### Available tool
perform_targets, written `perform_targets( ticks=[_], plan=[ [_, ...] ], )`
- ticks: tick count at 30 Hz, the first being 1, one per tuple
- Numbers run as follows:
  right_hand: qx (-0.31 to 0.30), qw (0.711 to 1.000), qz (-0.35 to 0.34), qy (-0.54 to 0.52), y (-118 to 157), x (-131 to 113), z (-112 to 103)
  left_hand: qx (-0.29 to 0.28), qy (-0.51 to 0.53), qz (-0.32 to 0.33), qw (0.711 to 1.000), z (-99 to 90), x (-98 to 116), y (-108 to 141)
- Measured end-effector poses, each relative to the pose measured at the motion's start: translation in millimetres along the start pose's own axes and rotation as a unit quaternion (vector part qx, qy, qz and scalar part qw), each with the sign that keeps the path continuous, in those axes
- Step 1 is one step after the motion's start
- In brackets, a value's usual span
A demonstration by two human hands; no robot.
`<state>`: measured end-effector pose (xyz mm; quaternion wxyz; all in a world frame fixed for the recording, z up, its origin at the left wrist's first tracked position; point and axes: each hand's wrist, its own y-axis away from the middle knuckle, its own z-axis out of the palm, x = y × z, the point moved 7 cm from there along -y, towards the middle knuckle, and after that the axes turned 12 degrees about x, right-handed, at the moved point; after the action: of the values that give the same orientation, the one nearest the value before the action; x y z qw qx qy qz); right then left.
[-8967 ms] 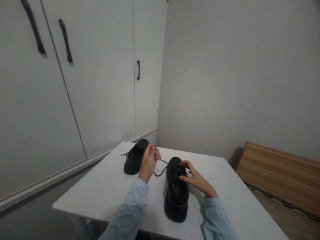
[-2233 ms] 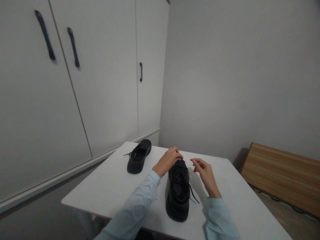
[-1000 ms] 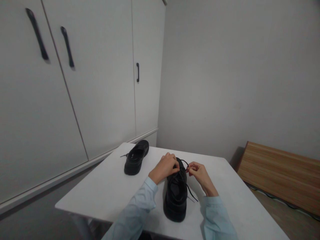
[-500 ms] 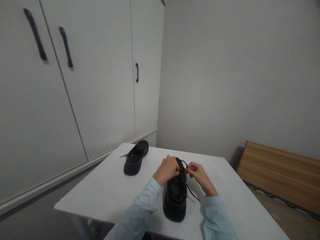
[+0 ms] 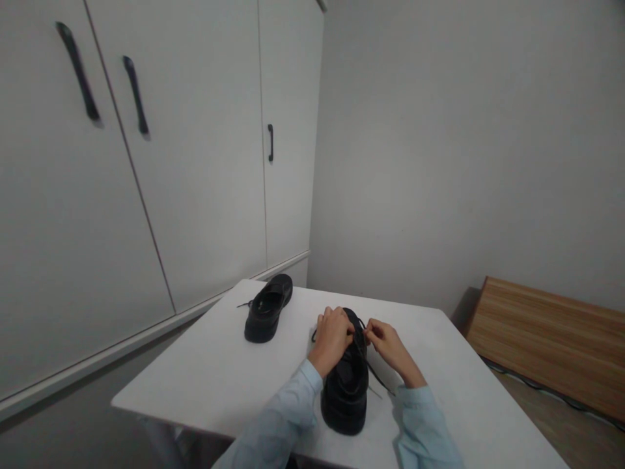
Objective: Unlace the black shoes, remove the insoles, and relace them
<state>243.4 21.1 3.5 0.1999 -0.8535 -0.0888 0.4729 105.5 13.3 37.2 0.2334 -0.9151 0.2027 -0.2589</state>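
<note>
A black lace-up shoe [image 5: 344, 407] rests on the white table with its heel towards me and its toe pointing away. My left hand [image 5: 333, 335] is closed over the left side of the lacing, pinching the shoelace. On the right side, my right hand [image 5: 388, 342] grips the black shoelace [image 5: 375, 374] between thumb and fingers. A loose lace end trails down to the right, beside the shoe. Part of a lace loop shows left of my left hand. Fingertips and lacing partly hide each other.
A second black shoe [image 5: 263, 319] lies farther back on the left, its lace end sticking out. The white table [image 5: 205, 384] stands beside a white cabinet [image 5: 209, 163] with dark handles. A wood-grain board [image 5: 547, 339] leans at the right, with a cable below it.
My right hand has shifted slightly, and its bit of lace is pulled nearer the shoe. A lace loop now shows left of my left hand. The view has moved a little.
</note>
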Motion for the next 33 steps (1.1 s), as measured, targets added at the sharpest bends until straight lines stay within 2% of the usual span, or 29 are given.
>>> perform_targets(
  ticks=[5,10,16,21,27,33],
  plan=[
    [0.000,1.000,-0.013,0.010,1.8,-8.5,0.4,0.014,0.028,-0.036,0.999,5.4,-4.5,1.1],
    [-0.007,1.000,-0.007,0.007,3.9,-12.7,2.9,0.002,0.007,-0.045,0.999,12.1,-6.6,2.6],
    [0.031,0.999,0.000,-0.014,2.5,-11.6,0.9,-0.012,-0.004,-0.011,1.000,9.6,-1.2,-0.2],
    [0.054,0.993,0.036,-0.095,0.5,-6.8,4.4,-0.029,-0.022,0.047,0.998,4.8,6.0,-0.1],
    [0.067,0.966,0.100,-0.228,3.1,-8.2,5.3,-0.032,-0.070,0.083,0.994,-12.8,19.9,0.0],
    [0.110,0.926,0.146,-0.329,2.5,-8.3,-8.8,-0.024,-0.107,0.105,0.988,-28.7,24.2,-3.4]
  ],
)
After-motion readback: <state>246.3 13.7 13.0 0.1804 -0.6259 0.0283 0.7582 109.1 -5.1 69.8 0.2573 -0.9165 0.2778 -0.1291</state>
